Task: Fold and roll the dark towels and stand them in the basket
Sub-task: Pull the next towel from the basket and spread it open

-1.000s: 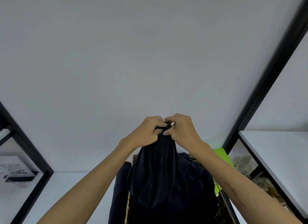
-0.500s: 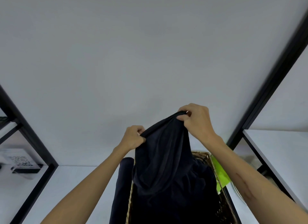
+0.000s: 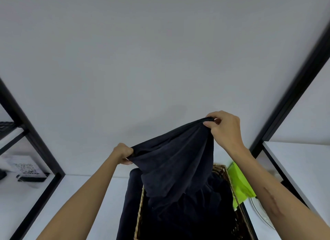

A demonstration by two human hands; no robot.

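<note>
Left hand [image 3: 124, 153] and right hand [image 3: 225, 128] each pinch the dark towel [image 3: 174, 161] by its top edge. Edge slopes up toward the right hand; towel body drapes down into the wicker basket [image 3: 231, 182].

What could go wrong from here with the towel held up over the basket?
1. The lifted towel hangs from pinches at its top edge by the left hand and right hand; a slip would drop it back into the basket.
2. Its hanging end reaches the dark towels heaped in the basket and may drag one out.
</note>
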